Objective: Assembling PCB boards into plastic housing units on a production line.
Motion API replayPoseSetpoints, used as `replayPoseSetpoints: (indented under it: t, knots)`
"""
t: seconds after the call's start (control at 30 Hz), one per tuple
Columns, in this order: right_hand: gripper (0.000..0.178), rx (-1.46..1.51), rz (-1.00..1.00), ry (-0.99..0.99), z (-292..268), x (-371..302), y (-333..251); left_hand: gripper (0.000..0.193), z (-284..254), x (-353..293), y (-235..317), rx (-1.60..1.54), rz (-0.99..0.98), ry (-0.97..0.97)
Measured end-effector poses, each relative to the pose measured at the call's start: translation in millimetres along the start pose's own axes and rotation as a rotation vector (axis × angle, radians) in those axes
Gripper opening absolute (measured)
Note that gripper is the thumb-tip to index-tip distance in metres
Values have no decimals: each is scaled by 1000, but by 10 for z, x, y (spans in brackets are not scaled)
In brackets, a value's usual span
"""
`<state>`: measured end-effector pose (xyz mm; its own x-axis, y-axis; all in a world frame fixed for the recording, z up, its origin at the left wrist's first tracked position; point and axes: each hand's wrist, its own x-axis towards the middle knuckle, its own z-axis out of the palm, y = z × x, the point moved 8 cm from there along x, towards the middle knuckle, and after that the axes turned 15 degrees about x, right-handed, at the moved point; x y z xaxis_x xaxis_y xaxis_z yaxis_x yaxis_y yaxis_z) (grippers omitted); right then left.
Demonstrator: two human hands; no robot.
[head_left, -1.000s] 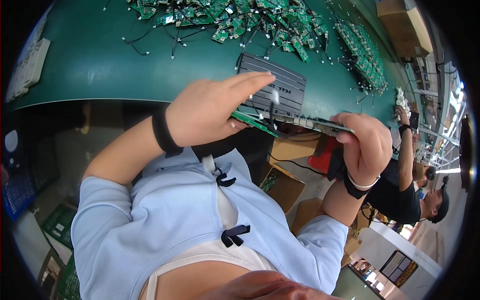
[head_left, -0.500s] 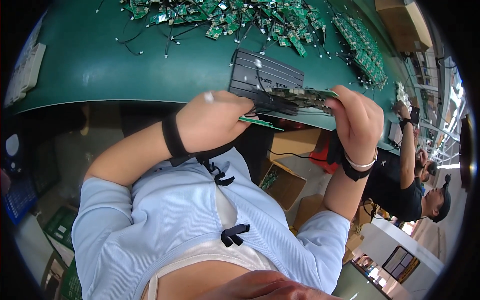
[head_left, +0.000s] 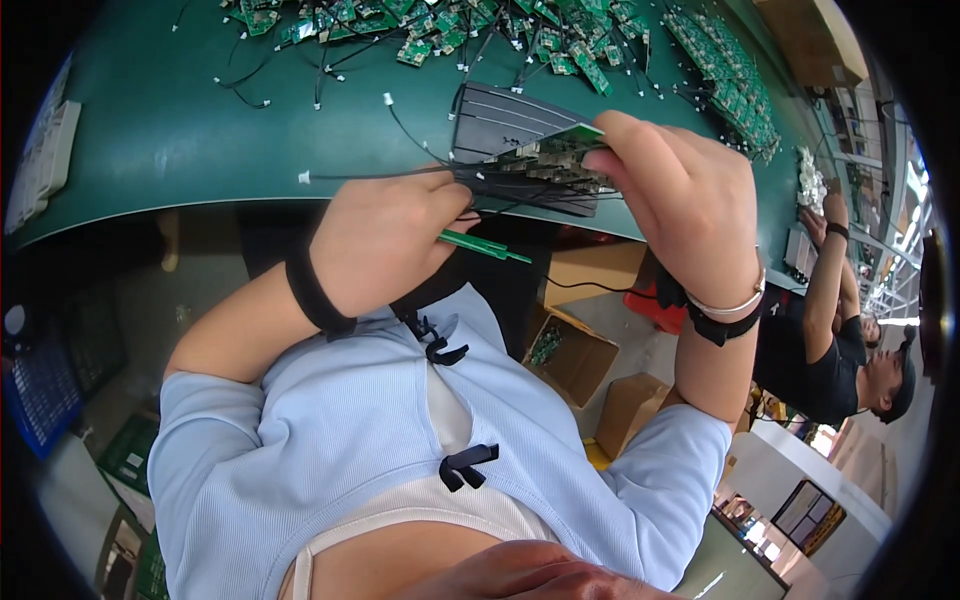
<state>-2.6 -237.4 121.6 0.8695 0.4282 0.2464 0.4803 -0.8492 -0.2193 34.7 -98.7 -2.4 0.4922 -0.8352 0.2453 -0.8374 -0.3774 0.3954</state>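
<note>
My left hand [head_left: 390,240] is closed at the table's near edge, round black cables [head_left: 370,178] with white plugs on their ends. Thin green circuit-board strips [head_left: 478,244] stick out below its fingers. A green circuit board [head_left: 562,150] with small metal parts is pinched at its edge by my right hand [head_left: 685,200], tilted with the component side toward me. Behind and under this board lies a black grooved plate [head_left: 515,118]. Where the cables meet the board is partly hidden by my left fingers.
Many small green boards with black cables [head_left: 430,40] lie heaped at the far side of the green table [head_left: 200,150]. A block of boards [head_left: 725,85] is at the far right, near a cardboard box [head_left: 810,40]. White racks stand left. A co-worker [head_left: 825,340] sits at right.
My right hand has moved left, tilting the board more steeply. My left hand has shifted slightly left, and the cables' white plugs now stick out left and up from it.
</note>
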Motion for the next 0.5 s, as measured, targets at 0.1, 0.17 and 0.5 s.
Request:
replayPoseSetpoints:
  t: [0.1, 0.17, 0.5]
  knots:
    - [23, -35, 6, -6, 1, -22, 13, 14, -16, -14, -37, 31, 1, 18]
    - [23, -60, 24, 7, -46, -57, 59, 13, -23, 8, 8, 29, 11, 20]
    - [25, 4, 28, 35, 34, -69, 91, 26, -162, -26, -30, 55, 9, 111]
